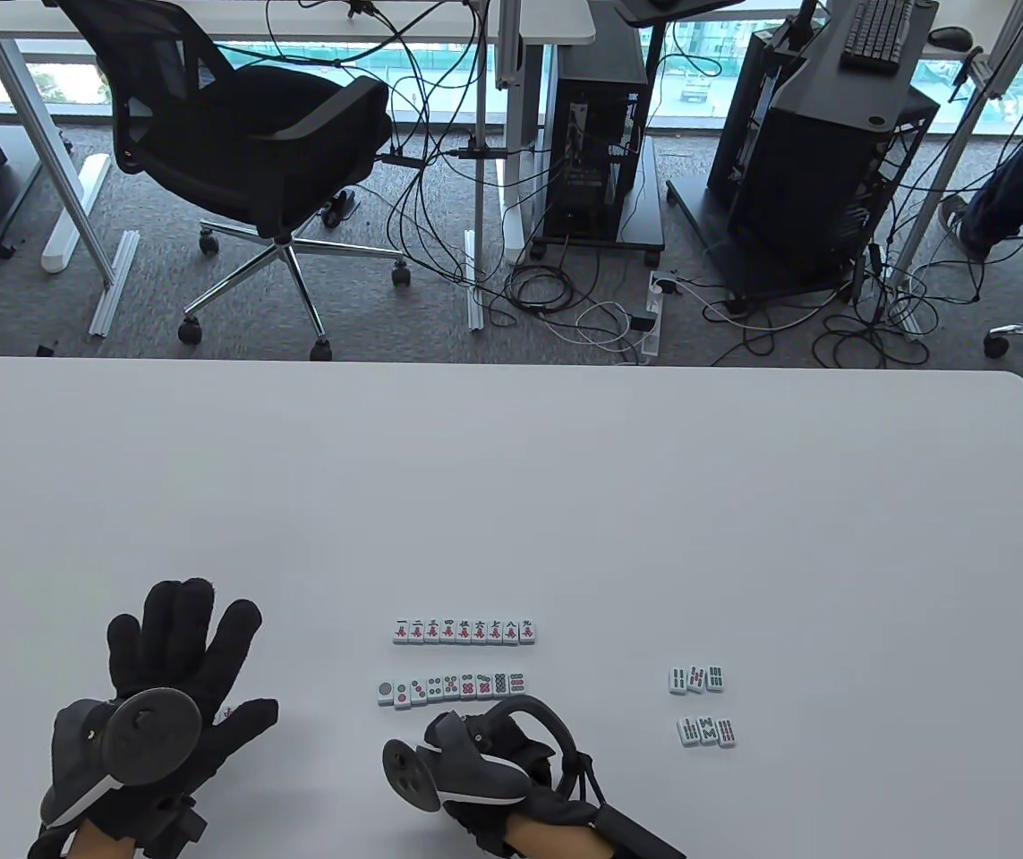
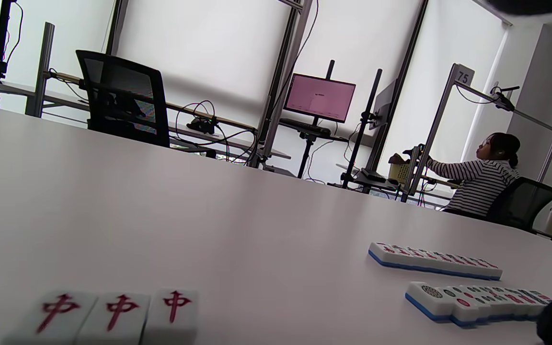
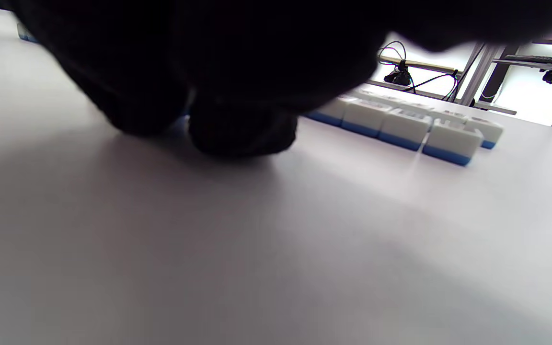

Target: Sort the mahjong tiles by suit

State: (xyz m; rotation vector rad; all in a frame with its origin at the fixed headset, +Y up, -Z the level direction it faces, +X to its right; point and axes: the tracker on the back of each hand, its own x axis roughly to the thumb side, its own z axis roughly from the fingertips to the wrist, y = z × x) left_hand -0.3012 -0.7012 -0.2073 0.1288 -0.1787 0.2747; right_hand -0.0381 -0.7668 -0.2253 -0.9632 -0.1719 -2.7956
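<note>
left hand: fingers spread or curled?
Spread. In the table view the left hand lies flat on the table, fingers straight and fanned apart, holding nothing.

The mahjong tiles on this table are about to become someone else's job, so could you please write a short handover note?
Left hand: open, flat on the table, covering three red-character tiles.
Right hand: just below the dots row; its fingers are hidden, so I cannot tell its grip.
Done: characters row and dots row each laid in a line.
Left: six bamboo tiles, in two groups of three at the right, not yet in one row.
</note>
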